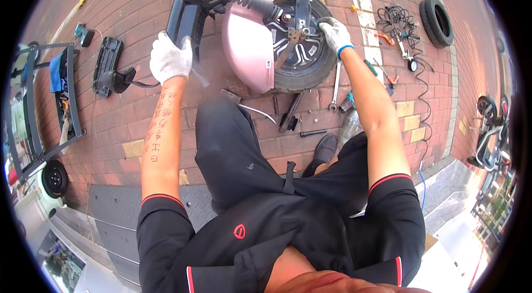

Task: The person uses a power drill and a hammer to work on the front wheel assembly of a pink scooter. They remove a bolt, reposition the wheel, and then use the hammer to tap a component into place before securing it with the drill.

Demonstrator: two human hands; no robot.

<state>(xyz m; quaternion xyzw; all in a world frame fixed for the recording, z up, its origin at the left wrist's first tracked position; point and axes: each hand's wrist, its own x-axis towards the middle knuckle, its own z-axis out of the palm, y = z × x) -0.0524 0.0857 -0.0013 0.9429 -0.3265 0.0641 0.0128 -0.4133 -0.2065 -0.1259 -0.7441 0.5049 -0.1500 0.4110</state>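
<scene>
An upturned or tilted electric scooter lies before me, its black frame [183,7] running up to the far edge. My left hand [170,59], in a white knit glove, closes round the near end of that frame. A clear plastic strip [199,74] hangs beside it. My right hand [336,37], gloved with a blue cuff, has its fingers curled over the right edge of the wheel's tyre [310,79]. A pink mudguard [246,43] partly covers the wheel. A coil shock absorber [249,2] and a rusty bracket [289,49] sit by the hub.
On the brick paving lie a wrench [336,85], a black socket bar [313,133], a dark metal part [289,113] and a hammer [231,96]. A loose tyre [436,21] and coiled black hose [400,18] are at right. An open tool case [108,65] and a metal-framed cart [69,93] stand left.
</scene>
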